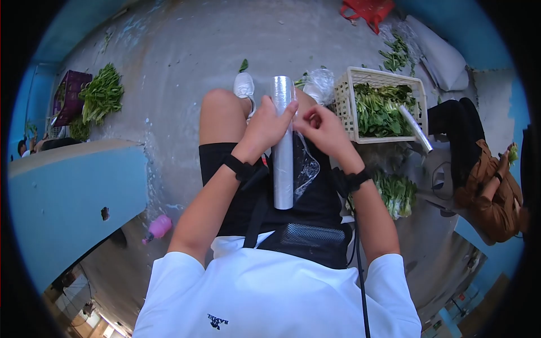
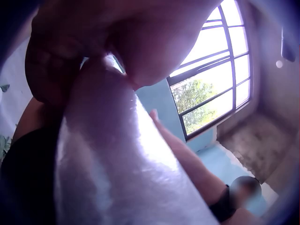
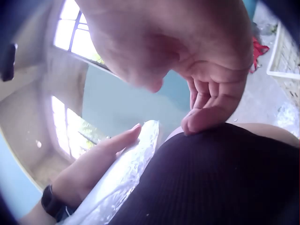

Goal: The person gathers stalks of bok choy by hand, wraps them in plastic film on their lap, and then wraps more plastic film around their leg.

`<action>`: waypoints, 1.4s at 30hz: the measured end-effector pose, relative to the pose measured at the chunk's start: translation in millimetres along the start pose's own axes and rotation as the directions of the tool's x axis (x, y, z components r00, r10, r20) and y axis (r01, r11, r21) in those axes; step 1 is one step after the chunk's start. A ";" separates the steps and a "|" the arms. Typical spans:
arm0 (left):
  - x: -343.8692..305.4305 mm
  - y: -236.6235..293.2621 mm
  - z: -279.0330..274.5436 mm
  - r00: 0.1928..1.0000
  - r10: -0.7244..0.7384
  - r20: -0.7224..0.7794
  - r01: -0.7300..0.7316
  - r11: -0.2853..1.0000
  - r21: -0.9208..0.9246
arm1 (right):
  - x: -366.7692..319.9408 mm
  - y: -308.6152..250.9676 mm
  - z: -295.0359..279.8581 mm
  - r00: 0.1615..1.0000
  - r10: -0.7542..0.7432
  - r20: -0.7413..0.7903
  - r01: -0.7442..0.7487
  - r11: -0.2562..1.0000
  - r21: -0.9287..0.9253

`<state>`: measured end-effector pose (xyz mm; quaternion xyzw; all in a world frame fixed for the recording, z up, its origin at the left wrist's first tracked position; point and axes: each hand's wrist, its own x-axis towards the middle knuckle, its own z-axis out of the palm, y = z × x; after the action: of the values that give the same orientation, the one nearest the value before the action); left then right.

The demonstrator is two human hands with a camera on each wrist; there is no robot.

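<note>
A long roll of clear plastic film (image 1: 283,163) lies lengthwise over the lap in the head view, a loose sheet of film (image 1: 307,172) trailing from its right side. The left hand (image 1: 266,127) grips the upper part of the roll; the left wrist view shows the shiny roll (image 2: 112,154) close up beneath the left hand (image 2: 112,42). Just right of the roll is the right hand (image 1: 324,132), fingers loosely bent. In the right wrist view, a gap shows between thumb and fingers of the right hand (image 3: 187,61), with no film visible there.
At the right stands a cream crate (image 1: 354,104) of leafy greens (image 1: 383,112), a second film roll (image 1: 416,129) across its edge. Bundled greens (image 1: 394,194) lie below it. Another person (image 1: 493,191) sits far right. More greens (image 1: 102,93) and a purple crate (image 1: 70,96) are at left.
</note>
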<state>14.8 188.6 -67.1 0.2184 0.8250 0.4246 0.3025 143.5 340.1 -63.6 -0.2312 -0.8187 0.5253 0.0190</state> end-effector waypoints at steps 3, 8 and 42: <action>-1.9 1.8 -0.5 0.999 -0.042 -0.007 0.042 0.999 0.000 | 7.8 9.6 -5.1 0.995 0.002 0.104 -0.002 1.000 -0.001; 1.0 -24.0 3.5 0.989 0.052 -0.140 -0.055 0.998 -0.020 | 7.9 19.3 -20.0 0.948 0.248 0.199 -0.308 0.871 0.384; -13.2 -6.6 -1.1 0.992 0.002 -0.130 0.010 0.996 0.091 | 27.5 16.3 -34.2 0.894 0.288 0.344 -0.436 0.735 0.519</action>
<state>22.9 176.2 -68.0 0.2023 0.8618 0.3992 0.2387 134.2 385.7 -68.3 -0.3048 -0.5518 0.7679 -0.1135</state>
